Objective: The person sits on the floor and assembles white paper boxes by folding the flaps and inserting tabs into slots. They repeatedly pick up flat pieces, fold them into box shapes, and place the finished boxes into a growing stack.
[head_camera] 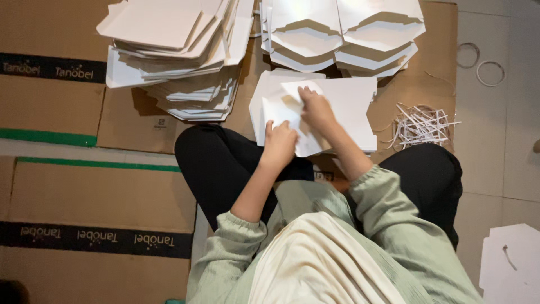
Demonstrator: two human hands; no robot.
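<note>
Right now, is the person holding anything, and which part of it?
Yes: a flat white card blank. The left hand grips its near lower edge; the right hand presses a folded flap near its middle.

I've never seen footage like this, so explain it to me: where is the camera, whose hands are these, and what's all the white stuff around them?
The single picture comes from a camera worn on a person's head, looking down at their lap; they sit cross-legged on flattened brown cardboard sheets. Both bare hands work on a flat white die-cut paperboard piece: the left hand grips its near edge, the right hand presses a flap. Beyond lie a messy stack of white paperboard blanks and a neater pile of folded white blanks. To the right sits a heap of thin white paper trimmings.
</note>
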